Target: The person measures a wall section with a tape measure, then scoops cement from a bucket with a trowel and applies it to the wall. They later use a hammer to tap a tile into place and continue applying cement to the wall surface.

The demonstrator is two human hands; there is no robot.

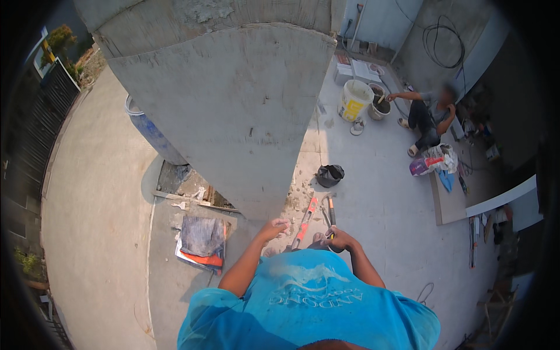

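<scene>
My left hand [274, 229] is by the foot of a tall grey plastered column [216, 105], its fingers loosely bent and apart with nothing visible in them. My right hand [339, 239] is closed around a small black-and-yellow object [331, 235], mostly hidden by the fingers. Between my hands, an orange spirit level [304, 223] lies on the dusty floor. Just beyond my right hand is a long tool with a black-and-orange handle [331, 210]. A curved grey piece [325, 214] lies beside that handle; its kind is unclear.
A black bucket [330, 175] stands ahead. Farther right, a seated person [430, 114] reaches toward mortar buckets [379, 108] beside a white pail [354, 100]. Open sacks [434, 160] lie near them. To my left are a stacked bag [201, 236] and a blue barrel [153, 134].
</scene>
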